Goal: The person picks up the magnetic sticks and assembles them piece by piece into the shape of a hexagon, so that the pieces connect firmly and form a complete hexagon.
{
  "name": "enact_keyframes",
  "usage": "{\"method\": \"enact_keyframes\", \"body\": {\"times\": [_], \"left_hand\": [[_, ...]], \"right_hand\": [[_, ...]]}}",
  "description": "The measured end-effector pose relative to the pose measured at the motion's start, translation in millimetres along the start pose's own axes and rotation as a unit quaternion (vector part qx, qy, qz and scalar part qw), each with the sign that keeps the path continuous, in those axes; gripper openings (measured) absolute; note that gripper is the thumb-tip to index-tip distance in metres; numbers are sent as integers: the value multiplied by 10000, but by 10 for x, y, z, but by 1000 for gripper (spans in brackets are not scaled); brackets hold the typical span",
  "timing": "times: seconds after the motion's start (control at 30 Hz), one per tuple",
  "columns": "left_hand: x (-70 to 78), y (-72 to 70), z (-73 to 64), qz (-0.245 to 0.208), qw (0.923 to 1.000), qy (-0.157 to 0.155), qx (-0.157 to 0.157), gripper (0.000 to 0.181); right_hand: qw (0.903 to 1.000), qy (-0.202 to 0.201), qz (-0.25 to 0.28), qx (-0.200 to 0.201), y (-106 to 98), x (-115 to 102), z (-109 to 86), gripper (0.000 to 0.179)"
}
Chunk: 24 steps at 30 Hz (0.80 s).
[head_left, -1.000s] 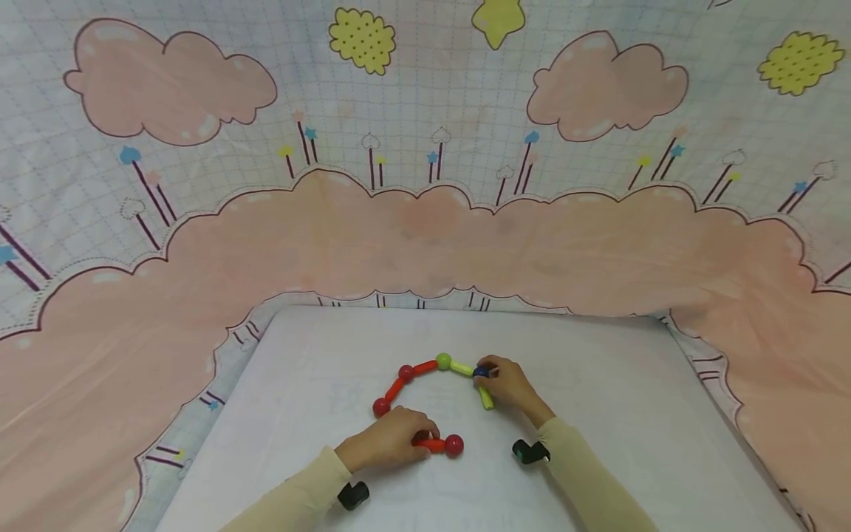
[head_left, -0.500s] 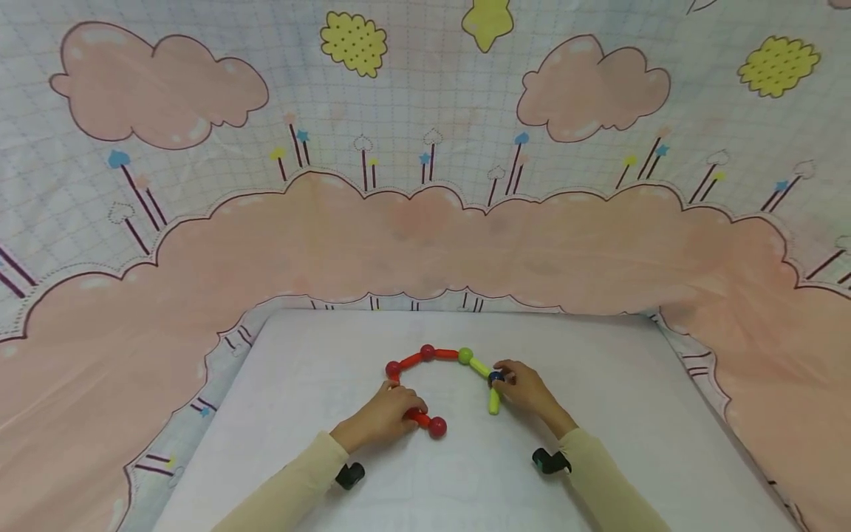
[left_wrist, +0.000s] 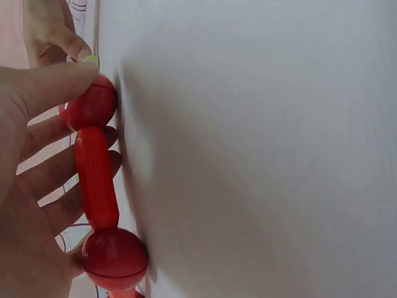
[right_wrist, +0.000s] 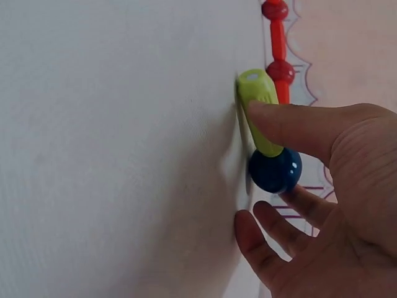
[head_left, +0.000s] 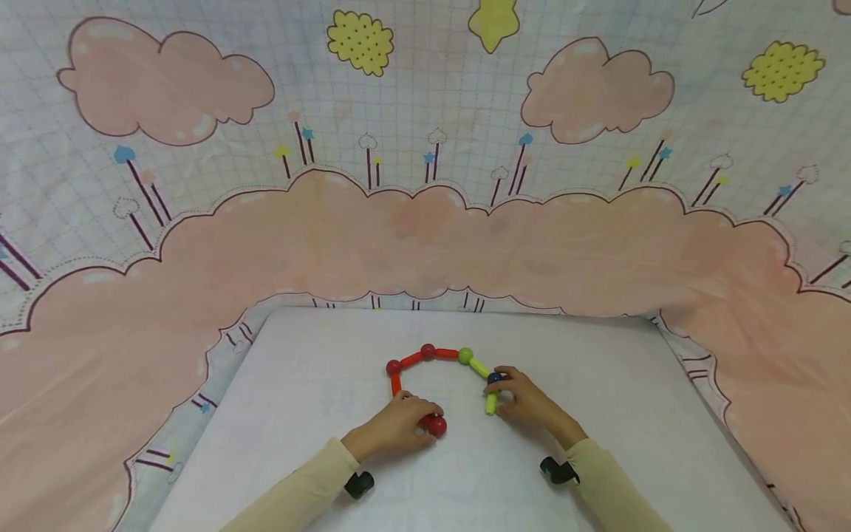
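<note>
Red and yellow-green rods joined by balls form a curved chain, with a green ball [head_left: 465, 356] near its top. My left hand [head_left: 392, 426] grips the red ball [left_wrist: 93, 108] at the chain's near left end, thumb on one side and fingers behind. A red rod [left_wrist: 97, 180] runs from it to another red ball [left_wrist: 116, 257], covered by the hand in the head view. On the other end, my right hand [head_left: 535, 406] pinches the yellow-green rod [right_wrist: 256, 87], thumb on its side. A finger reaches behind the dark blue ball [right_wrist: 275, 169]. A gap separates the two chain ends.
The chain lies on a white table [head_left: 598, 355]. Behind it hangs a patterned cloth [head_left: 425, 244] with clouds and stars. A black wrist camera [head_left: 360, 485] sits below the left wrist, another black camera [head_left: 558, 470] below the right.
The chain's left part has swung up and inward, its near end shifting left. My left hand has slid onto the end ball. My right thumb has moved from the blue ball toward the yellow-green rod.
</note>
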<state>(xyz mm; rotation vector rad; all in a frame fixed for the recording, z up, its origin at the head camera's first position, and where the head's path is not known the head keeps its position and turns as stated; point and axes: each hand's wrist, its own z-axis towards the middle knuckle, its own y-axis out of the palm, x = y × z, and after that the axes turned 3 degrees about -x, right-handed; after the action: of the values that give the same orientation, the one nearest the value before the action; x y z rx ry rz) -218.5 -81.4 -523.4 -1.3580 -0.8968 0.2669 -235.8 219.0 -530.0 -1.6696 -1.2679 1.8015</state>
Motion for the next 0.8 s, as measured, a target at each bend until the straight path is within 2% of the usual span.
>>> {"method": "enact_keyframes", "body": {"times": [0.27,0.37,0.53,0.8], "left_hand": [[1,14,7,-24,9999,-57,115,40],[15,14,17,-105,9998,-144,89,40],[47,16,39,-218,9993,-247,165,39],[111,15,76,-436,9977,-472,230,40]], "right_hand": [[9982,-299,-393,331,75,-61,19,28],[9979,-299,-423,377,102,-81,26,26],[9977,-334,-416,429,141,-130,37,25],[9967,-612,-234,478,197,-252,50,22]]}}
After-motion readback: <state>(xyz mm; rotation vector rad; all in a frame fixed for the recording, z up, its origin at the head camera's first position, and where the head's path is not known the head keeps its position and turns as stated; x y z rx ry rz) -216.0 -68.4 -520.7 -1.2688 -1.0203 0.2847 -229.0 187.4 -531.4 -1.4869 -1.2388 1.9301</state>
